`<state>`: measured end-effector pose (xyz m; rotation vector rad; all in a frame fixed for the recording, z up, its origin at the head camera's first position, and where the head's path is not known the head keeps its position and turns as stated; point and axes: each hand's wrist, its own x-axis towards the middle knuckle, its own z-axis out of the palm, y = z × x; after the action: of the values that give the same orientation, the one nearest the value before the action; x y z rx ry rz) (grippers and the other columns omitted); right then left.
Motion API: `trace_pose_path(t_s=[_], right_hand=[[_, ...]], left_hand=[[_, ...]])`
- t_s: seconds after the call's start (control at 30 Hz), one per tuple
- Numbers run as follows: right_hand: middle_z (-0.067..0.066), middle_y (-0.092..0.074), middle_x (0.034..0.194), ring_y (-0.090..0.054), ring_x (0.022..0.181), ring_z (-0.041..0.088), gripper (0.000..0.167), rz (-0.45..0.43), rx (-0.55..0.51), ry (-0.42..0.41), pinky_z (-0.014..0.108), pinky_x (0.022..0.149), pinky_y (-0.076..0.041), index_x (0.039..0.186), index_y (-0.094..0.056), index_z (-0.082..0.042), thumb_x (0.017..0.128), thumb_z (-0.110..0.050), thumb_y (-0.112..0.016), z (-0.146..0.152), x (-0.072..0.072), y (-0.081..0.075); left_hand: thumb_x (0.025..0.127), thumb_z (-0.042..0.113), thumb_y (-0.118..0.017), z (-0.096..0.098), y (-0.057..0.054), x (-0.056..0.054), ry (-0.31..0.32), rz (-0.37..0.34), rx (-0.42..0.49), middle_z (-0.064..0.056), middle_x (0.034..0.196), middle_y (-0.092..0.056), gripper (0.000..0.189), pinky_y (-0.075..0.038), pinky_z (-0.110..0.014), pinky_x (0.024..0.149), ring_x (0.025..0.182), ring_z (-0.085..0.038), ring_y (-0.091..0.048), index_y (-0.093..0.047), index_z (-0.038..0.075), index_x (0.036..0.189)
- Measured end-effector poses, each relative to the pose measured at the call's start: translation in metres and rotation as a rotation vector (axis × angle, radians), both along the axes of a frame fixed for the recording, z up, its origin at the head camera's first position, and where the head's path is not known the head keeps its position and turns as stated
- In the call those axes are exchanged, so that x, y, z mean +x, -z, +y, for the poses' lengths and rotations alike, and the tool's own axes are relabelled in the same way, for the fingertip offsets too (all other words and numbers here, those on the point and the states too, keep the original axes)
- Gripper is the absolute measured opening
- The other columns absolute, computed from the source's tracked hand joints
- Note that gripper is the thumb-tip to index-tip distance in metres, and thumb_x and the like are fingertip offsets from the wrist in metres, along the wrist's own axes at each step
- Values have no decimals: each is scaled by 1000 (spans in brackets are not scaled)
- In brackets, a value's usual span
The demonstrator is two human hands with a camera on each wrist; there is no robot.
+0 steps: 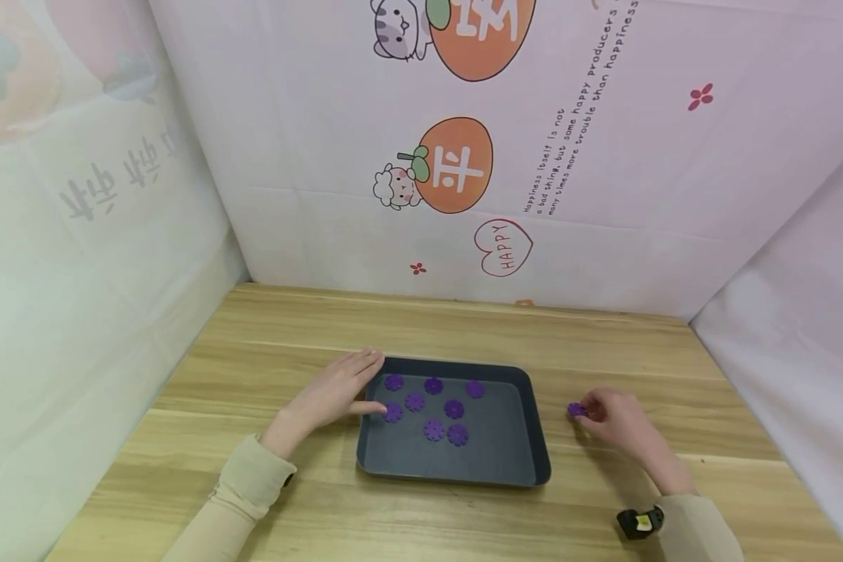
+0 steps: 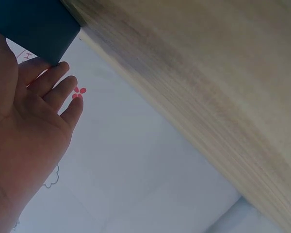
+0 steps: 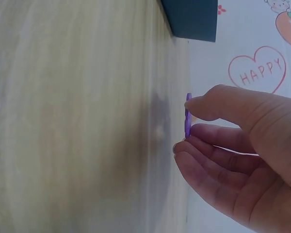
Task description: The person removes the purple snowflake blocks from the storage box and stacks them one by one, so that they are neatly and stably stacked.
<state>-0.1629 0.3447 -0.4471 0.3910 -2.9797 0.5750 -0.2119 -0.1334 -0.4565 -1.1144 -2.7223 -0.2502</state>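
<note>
Purple disc (image 1: 576, 410) pinched in my right hand (image 1: 616, 420), right of the tray (image 1: 495, 462).
My left hand (image 1: 332, 392), fingers loosely extended, touches tray's left side; eight more discs (image 1: 433, 430) inside.

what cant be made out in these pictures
Head: left rim of the gray tray, partly covered by the left hand.
Left wrist: the tray's inside, turned away; the picture's top and left edges crop the tray.
Right wrist: the face of the purple notched disc in the right hand, turned edge-on.
</note>
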Motion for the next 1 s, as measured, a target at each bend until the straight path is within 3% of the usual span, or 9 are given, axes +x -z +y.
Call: trace_pose_path(t_s=[0.5, 0.8, 1.0], right_hand=[[11, -70, 84, -65, 73, 17, 21, -91, 4, 55, 26, 59, -55, 95, -68, 4, 81, -8, -77, 12, -3, 7], [8, -70, 79, -63, 69, 14, 18, -57, 11, 49, 24, 59, -53, 90, -68, 2, 78, -8, -79, 9, -3, 7], [10, -70, 81, -64, 71, 17, 20, -63, 17, 49, 29, 61, -56, 92, -68, 4, 79, -6, -78, 8, -3, 7]], left_hand=[[88, 59, -63, 1, -1, 1, 3, 3, 1, -19, 151, -47, 85, -38, -51, 118, 142, -36, -44, -46, -1, 147], [89, 58, -63, 1, -1, 2, -9, -18, -3, -19, 151, -47, 84, -38, -51, 118, 143, -36, -43, -45, -1, 147], [89, 58, -62, 1, -3, 2, -13, -29, -3, -19, 152, -46, 84, -38, -51, 118, 143, -36, -43, -45, -1, 147]])
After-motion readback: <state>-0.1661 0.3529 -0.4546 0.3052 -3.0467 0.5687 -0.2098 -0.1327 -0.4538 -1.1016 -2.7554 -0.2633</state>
